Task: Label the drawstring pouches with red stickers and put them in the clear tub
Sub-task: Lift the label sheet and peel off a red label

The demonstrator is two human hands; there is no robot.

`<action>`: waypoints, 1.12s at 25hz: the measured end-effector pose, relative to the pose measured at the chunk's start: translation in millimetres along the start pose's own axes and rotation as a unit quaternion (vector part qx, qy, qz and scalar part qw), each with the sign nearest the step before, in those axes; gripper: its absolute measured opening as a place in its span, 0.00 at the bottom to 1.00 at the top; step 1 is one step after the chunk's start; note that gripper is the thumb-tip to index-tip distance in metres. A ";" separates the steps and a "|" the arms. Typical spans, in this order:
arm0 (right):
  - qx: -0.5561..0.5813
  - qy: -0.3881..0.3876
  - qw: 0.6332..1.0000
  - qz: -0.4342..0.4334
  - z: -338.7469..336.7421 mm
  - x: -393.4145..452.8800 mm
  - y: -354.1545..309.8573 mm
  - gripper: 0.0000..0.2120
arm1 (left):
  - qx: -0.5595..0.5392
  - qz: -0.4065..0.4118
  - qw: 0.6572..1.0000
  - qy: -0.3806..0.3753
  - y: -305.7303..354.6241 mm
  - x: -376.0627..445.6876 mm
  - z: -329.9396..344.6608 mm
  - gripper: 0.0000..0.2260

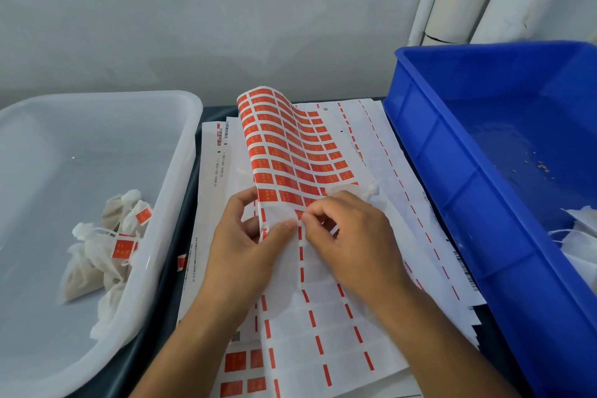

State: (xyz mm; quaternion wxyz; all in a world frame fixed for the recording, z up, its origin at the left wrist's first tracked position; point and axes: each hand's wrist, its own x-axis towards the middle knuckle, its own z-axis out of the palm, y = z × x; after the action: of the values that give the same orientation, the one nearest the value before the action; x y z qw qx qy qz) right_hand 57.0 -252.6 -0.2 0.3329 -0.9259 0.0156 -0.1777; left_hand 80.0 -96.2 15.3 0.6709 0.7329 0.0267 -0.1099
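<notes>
Clear tub point(181, 171), far left: several drawstring pouches point(97, 255) heaped inside toward its right wall, at least two showing red stickers; counted as done.

One stray red sticker point(181, 262) on the dark table just outside the tub wall.

Left hand point(248, 245), centre: fingers curled, thumb and forefinger pinching the lower edge of the sticker sheet point(290, 145), which curls up and away behind the hands.

Spent backing sheets point(323, 326) spread beneath both hands, rows already stripped, only red dashes left.

Right hand point(349, 236): fingertips drawn together at the sheet's lower row, apparently peeling one red sticker point(298, 214); sticker touching the fingertips, just beside the left thumb. An unlabelled pouch point(368, 192) apparently tucked under this hand, only its gathered top showing just beyond the knuckles.

Blue crate point(484, 155), far right: mostly bare floor, a few white pouches point(581, 236) at the frame edge, awaiting labels.

Judged well underway: many stickers unused, few pouches left in sight.
</notes>
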 end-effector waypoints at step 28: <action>0.279 0.057 0.939 0.192 -5.3 13.2 17.5 0.09 | -0.051 -0.056 0.993 0.089 14.2 16.4 -32.1 0.28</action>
State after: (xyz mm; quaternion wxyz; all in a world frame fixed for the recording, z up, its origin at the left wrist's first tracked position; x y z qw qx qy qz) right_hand 69.2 -271.3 -3.1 0.6041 -0.7636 0.1623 -0.1600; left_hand 102.6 -67.7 28.4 0.6953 0.7016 0.1330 -0.0807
